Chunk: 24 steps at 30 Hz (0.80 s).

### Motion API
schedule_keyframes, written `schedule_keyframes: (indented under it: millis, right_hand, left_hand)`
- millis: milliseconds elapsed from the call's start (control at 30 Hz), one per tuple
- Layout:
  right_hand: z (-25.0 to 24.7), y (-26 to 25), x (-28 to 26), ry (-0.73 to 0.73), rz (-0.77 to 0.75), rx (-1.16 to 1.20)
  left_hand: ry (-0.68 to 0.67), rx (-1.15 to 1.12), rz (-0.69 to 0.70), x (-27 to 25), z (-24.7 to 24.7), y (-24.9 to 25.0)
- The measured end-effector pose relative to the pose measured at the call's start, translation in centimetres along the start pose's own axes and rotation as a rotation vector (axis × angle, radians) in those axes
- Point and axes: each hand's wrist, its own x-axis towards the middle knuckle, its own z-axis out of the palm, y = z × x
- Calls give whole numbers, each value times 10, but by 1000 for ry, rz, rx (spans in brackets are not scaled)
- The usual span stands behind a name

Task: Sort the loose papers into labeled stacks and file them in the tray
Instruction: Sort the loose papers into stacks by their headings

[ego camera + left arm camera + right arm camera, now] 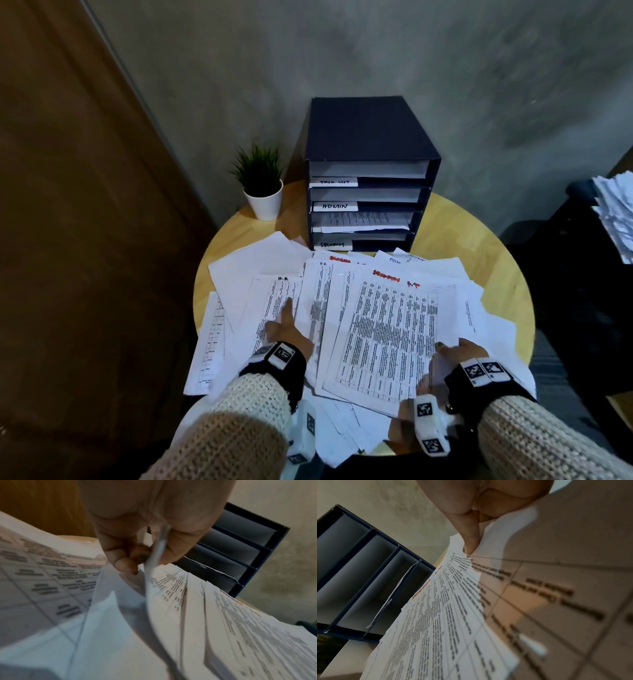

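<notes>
Loose printed sheets lie spread over the round wooden table [486,246]. A navy four-slot file tray [370,137] stands at the back, with white labels on its slot fronts and papers in a lower slot. My left hand [287,320] is on the left part of the pile by a sheet marked H.R. [270,294]. In the left wrist view the left hand [139,557] pinches the edge of a sheet [159,545] between thumb and curled fingers. My right hand [457,349] grips the right edge of a table-printed sheet with a red heading [390,329], thumb [471,543] on top.
A small potted plant [262,185] in a white pot stands left of the tray. A brown wooden door [68,205] is at the left. Another heap of papers [616,212] sits on dark furniture at the right. A grey wall is behind the tray.
</notes>
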Motion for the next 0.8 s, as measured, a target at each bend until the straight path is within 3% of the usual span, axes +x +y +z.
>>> schedule_keyframes:
  millis: [67, 267, 400, 533, 700, 800]
  right_hand:
    - [5, 5, 2, -6, -42, -16]
    - [5, -6, 1, -36, -48, 60]
    - [9, -9, 2, -65, -68, 6]
    - [16, -15, -2, -86, -100, 13]
    - [22, -18, -3, -135, -142, 45]
    - [15, -18, 3, -164, -92, 120]
  left_hand:
    - [71, -25, 7, 0, -9, -1]
    - [-37, -205, -14, -5, -23, 2]
    - [-86, -115, 85, -3, -16, -2]
    - [-131, -35, 86, 0, -13, -1]
    - [-115, -158, 33, 7, -10, -2]
    - [-48, -201, 15, 8, -8, -6]
